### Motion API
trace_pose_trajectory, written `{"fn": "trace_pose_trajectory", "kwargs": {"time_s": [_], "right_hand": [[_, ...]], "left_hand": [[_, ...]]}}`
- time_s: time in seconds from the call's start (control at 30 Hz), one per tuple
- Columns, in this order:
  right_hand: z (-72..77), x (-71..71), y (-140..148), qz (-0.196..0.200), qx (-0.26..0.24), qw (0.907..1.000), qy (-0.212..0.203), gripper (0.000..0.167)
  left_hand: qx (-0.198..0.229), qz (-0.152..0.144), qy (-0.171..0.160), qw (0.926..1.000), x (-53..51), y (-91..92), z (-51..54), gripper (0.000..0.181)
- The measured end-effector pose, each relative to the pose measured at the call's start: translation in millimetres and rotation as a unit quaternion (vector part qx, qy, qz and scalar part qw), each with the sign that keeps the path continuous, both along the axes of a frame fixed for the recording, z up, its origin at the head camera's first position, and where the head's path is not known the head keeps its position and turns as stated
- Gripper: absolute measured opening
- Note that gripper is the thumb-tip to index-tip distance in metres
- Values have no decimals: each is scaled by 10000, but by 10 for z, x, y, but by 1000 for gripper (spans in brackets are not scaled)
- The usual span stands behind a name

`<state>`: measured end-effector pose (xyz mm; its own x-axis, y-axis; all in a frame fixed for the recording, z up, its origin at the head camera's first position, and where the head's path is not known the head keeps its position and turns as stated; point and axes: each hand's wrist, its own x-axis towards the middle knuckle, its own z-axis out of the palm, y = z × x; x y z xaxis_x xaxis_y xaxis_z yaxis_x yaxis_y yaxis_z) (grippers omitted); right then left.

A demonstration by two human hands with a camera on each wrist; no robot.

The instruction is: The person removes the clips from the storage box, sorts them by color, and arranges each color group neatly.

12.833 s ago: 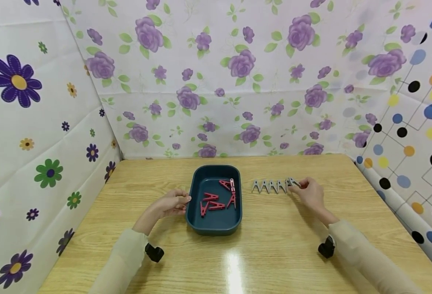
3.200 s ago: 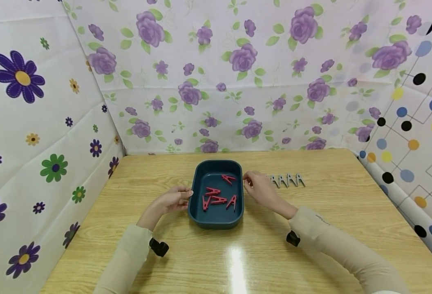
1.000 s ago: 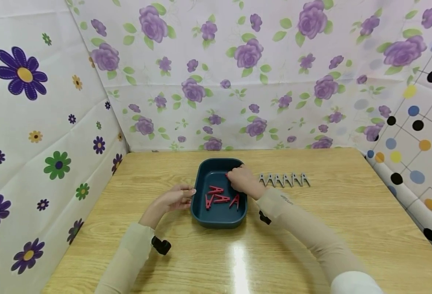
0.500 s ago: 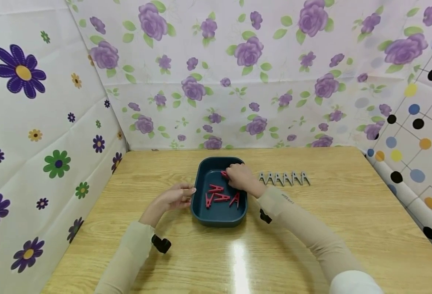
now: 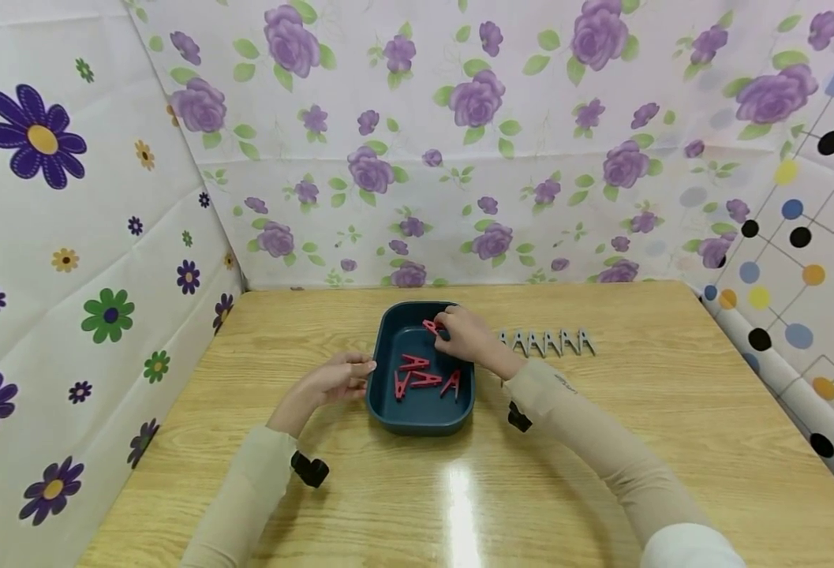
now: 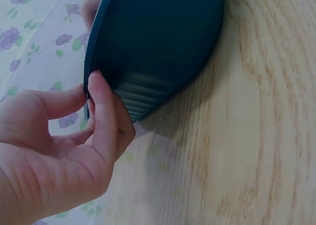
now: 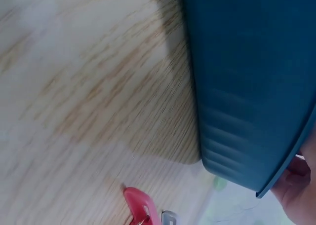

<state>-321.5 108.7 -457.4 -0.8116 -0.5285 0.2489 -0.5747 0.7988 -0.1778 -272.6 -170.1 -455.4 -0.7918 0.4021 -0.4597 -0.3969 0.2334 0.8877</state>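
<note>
In the head view, my left hand [image 5: 330,379] pinches the left rim of a dark teal tray [image 5: 420,430]. The left wrist view shows the thumb on one side of the tray wall [image 6: 168,32] and fingers on the other. Over the tray's far right corner, my right hand [image 5: 468,335] holds a red clothespin [image 5: 429,326] between thumb and fingers; part of it is hidden by the hand. Several other red clothespins [image 5: 426,379] lie loose on the tray floor. In the right wrist view, the right hand [image 7: 296,190] shows only partly, beyond the tray's rim.
Right of the tray, several grey clothespins [image 5: 551,343] stand in a row on the wooden table [image 5: 573,426]. Low in the right wrist view, a red clothespin [image 7: 142,205] lies on the table beside a grey one [image 7: 169,217]. A flowered cloth [image 5: 367,229] hangs behind.
My right hand has moved from beside the tray's right wall into the tray, taken a red clothespin and raised it slightly. Earlier it was at the grey row. The left hand keeps its place.
</note>
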Motion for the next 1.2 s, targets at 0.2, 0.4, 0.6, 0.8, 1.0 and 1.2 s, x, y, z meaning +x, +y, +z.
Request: {"fn": "trace_pose_trajectory", "kwargs": {"time_s": [0.2, 0.4, 0.6, 0.8, 1.0, 1.2], "right_hand": [[11, 26, 30, 54, -456, 9989, 112, 33], [40, 86, 53, 55, -615, 9977, 272, 33], [111, 132, 93, -22, -782, 9967, 203, 32], [181, 164, 158, 12, -735, 9966, 362, 33], [224, 199, 280, -23, -709, 9972, 235, 33], [250, 229, 415, -78, -897, 9955, 306, 32]], "left_hand": [[49, -43, -11, 10000, 6, -2, 0, 45], [65, 59, -54, 9999, 15, -2, -10, 46], [116, 36, -40, 9999, 17, -8, -9, 48], [114, 18, -28, 9999, 18, -3, -2, 47], [99, -5, 13, 9999, 12, 2, -5, 46], [86, -34, 30, 10000, -2, 0, -9, 45]]}}
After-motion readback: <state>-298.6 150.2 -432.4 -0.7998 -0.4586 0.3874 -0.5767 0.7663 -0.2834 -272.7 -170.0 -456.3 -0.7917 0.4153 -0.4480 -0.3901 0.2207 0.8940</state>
